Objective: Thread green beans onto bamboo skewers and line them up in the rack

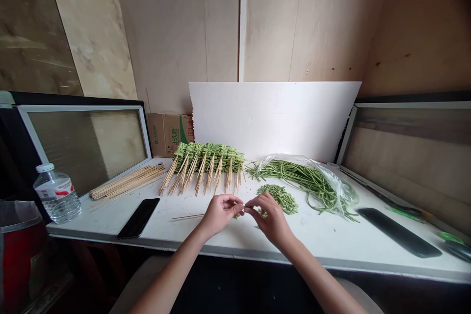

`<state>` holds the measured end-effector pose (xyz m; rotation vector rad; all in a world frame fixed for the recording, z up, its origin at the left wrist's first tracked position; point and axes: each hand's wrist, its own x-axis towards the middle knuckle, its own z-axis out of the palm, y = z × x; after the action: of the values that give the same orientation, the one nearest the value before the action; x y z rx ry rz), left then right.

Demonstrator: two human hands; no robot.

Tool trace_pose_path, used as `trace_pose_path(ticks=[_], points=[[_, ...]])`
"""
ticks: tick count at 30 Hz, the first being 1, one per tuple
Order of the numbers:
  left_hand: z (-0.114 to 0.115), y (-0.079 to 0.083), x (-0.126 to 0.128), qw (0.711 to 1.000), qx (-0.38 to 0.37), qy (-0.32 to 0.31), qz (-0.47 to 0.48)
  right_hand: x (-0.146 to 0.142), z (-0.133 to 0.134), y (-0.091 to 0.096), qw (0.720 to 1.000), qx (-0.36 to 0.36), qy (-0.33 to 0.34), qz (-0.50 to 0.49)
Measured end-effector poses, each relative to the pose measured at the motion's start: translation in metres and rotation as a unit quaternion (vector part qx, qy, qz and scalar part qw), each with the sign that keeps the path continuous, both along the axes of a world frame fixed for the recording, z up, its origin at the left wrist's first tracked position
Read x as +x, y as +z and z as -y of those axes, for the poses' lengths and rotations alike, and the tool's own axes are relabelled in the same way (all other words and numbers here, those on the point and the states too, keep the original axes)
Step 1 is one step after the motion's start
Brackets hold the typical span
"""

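My left hand [221, 212] is closed, with a thin bamboo skewer [187, 216] sticking out to its left. A bit of green shows under its fingertips. My right hand [270, 213] pinches a small piece of green bean, mostly hidden by the fingers, and its tips meet those of my left hand. Just behind my right hand lies a pile of cut bean pieces [283, 198]. Further back, finished skewers of beans [209, 154] are stacked in rows, their bare sticks pointing toward me.
Loose bamboo skewers [127, 182] lie at the left, near a black phone [139, 218] and a water bottle [58, 194]. Long whole beans [298, 175] spill from a clear plastic bag [340, 186]. A dark flat object [399, 232] rests at the right. A white board [274, 120] stands behind.
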<state>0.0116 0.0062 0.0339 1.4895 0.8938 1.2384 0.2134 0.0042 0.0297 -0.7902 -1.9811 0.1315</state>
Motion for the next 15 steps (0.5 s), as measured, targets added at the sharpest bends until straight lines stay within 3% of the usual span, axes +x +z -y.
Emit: trace_pose_path(ticks=[5, 10, 15], points=[[0.009, 0.006, 0.000, 0.991, 0.072, 0.013, -0.112, -0.001, 0.001, 0.001, 0.999, 0.031, 0.000, 0.044], [0.017, 0.011, -0.002, 0.941, 0.204, 0.032, -0.267, -0.004, 0.004, 0.001, 0.999, 0.026, 0.010, 0.042], [0.016, 0.011, -0.003, 0.945, 0.205, 0.009, -0.254, -0.005, 0.005, 0.003, 0.999, -0.011, 0.051, -0.007]])
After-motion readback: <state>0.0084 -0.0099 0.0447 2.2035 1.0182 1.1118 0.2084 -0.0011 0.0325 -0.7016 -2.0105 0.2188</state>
